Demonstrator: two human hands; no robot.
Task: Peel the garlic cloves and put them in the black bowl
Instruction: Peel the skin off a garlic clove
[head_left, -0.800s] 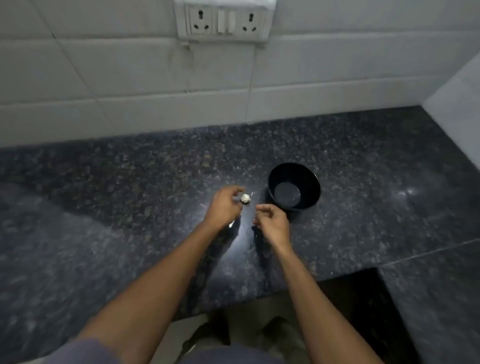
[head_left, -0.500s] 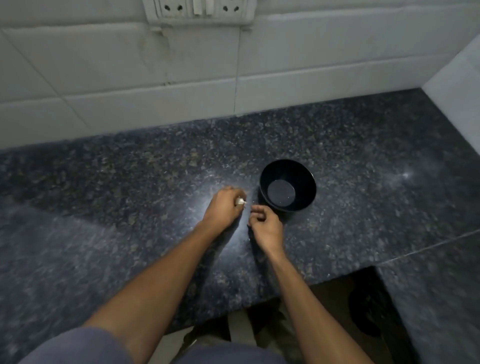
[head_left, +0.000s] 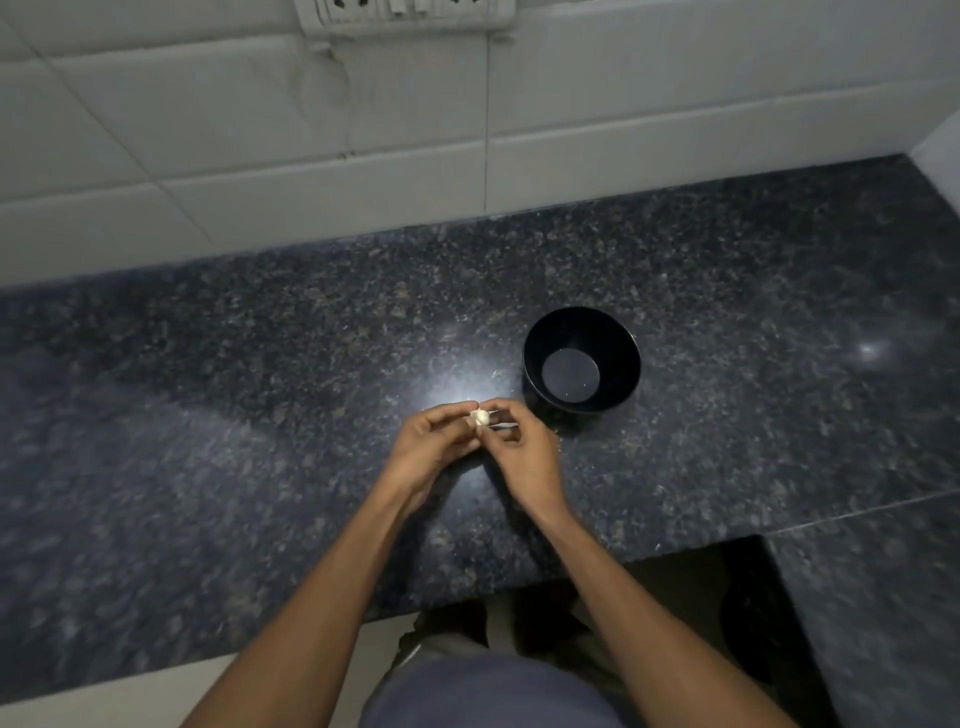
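Observation:
A small pale garlic clove (head_left: 480, 417) is pinched between the fingertips of both hands just above the dark granite counter (head_left: 260, 395). My left hand (head_left: 434, 446) holds it from the left. My right hand (head_left: 522, 451) touches it from the right with thumb and forefinger. A thin pale strip, possibly skin, sticks out to the right of the clove under my right fingers. The black bowl (head_left: 582, 359) stands a short way to the upper right of my hands and looks empty.
A white tiled wall (head_left: 363, 156) runs behind the counter, with a switch and socket plate (head_left: 405, 13) at the top. A side wall (head_left: 940, 156) closes the right end. The counter's front edge steps back at lower right. A few pale specks lie near the bowl.
My right hand has closed the gap and now touches the garlic clove held by my left hand. Both hands sit lower in the view as the camera tilted down.

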